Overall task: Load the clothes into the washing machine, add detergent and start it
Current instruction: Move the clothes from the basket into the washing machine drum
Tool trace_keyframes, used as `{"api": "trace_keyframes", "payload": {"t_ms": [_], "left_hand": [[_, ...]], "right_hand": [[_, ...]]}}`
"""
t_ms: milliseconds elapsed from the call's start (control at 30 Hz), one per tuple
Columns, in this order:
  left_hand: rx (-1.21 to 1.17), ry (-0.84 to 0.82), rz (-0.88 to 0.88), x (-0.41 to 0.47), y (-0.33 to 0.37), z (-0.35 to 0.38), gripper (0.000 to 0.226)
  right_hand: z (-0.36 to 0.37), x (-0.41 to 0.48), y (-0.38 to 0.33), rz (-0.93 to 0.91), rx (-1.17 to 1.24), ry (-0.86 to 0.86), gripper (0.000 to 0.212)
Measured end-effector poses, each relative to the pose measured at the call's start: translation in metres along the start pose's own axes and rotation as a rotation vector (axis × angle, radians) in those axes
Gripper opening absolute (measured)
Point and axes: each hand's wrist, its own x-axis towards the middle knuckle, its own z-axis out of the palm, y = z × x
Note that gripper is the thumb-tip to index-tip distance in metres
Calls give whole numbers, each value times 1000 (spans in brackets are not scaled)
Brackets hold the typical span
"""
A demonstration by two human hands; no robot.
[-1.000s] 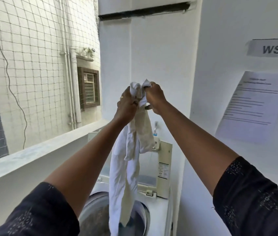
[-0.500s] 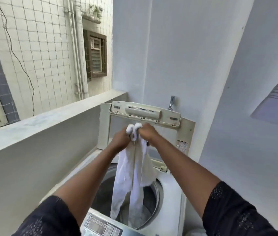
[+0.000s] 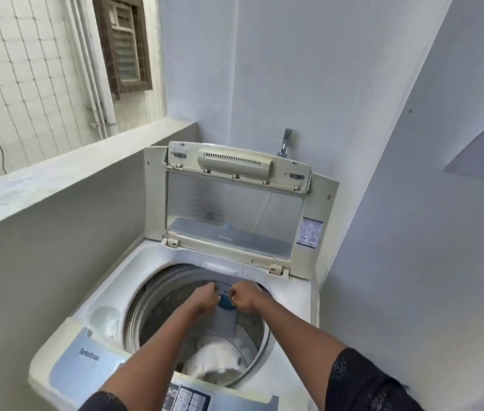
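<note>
A white top-loading washing machine (image 3: 291, 318) stands in a corner with its lid (image 3: 234, 209) raised upright. White clothes (image 3: 214, 363) lie in a heap at the bottom of the drum (image 3: 145, 307). Both my hands are down inside the drum opening near its back rim. My left hand (image 3: 205, 298) and my right hand (image 3: 245, 298) are curled into loose fists a little apart, and no cloth shows in either. Between them, on the drum wall, sits a pale filter box with a blue cap (image 3: 226, 304).
The control panel (image 3: 86, 360) runs along the machine's front edge, with a round recess (image 3: 105, 318) behind it on the left. A grey ledge (image 3: 57, 173) and low wall close the left side, white walls the back and right. A tap (image 3: 285, 140) sticks out above the lid.
My hands came down from above the machine into the drum. The white garment they held up hanging now lies in the drum, out of my hands.
</note>
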Motion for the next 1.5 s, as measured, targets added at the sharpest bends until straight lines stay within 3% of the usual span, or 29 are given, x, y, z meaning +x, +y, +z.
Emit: {"api": "trace_keyframes", "payload": {"t_ms": [133, 400, 667, 800, 900, 1167, 1300, 1400, 1500], "left_hand": [[17, 28, 86, 5, 30, 10, 43], [109, 56, 369, 16, 136, 64, 38], [99, 14, 529, 15, 247, 172, 35], [100, -77, 493, 32, 290, 255, 37], [142, -140, 402, 47, 288, 316, 37], [236, -293, 104, 74, 206, 466, 41], [345, -291, 51, 96, 167, 517, 42], [436, -222, 53, 112, 153, 542, 45], [474, -108, 16, 126, 146, 561, 66]], "right_hand": [[-3, -9, 25, 34, -12, 50, 32], [-13, -61, 119, 256, 227, 310, 31], [0, -128, 246, 471, 270, 347, 33], [40, -147, 339, 573, 443, 338, 21], [90, -156, 400, 670, 586, 318, 13], [266, -141, 516, 821, 747, 116, 28], [334, -111, 542, 763, 709, -24, 17], [364, -83, 549, 715, 630, -102, 32], [392, -58, 551, 669, 507, -127, 45]]}}
